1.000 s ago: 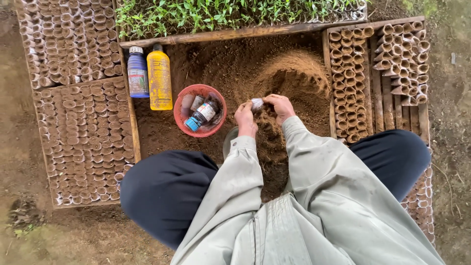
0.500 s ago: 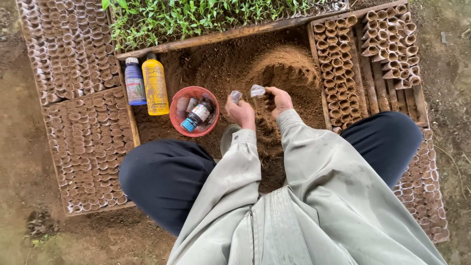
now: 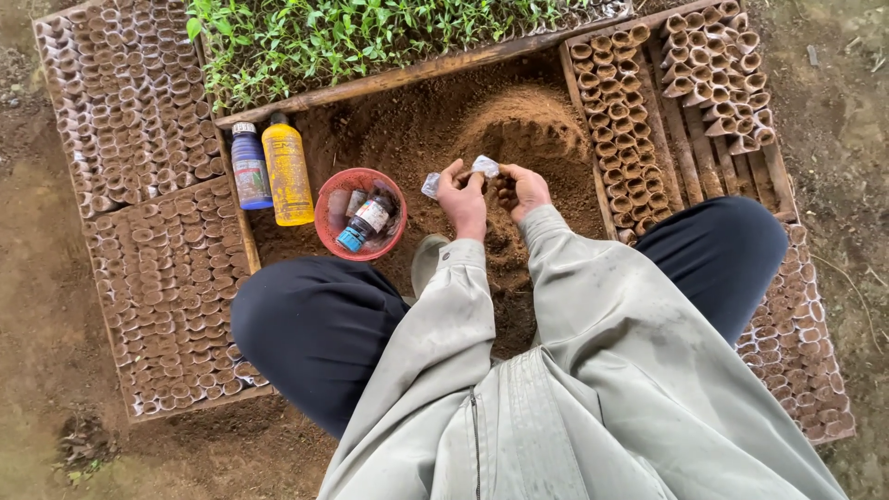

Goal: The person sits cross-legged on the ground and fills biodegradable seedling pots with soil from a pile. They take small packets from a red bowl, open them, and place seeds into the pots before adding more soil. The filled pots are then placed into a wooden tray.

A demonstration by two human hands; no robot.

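your left hand (image 3: 462, 196) pinches two small clear plastic seedling sleeves, one (image 3: 431, 185) poking out toward the red plastic bowl (image 3: 326, 215) of small bottles, the other (image 3: 485, 167) standing at your fingertips; your right hand (image 3: 521, 188) cups loosely over a scoop of dark brown soil, gripping nothing firm. both hands hover above the loose soil mound (image 3: 519, 120) between your knees. to fill well, it looks wise to spread one sleeve's mouth with thumb and forefinger and keep it low over the mound so spills fall back. the sleeve at the fingertips seems to lie with its long axis across, toward your right hand; which end is open cannot be told. filled sleeves stand in rows in the wooden trays (image 3: 157, 268), a yellow plastic bottle (image 3: 287, 173) beside a blue one (image 3: 250, 167)
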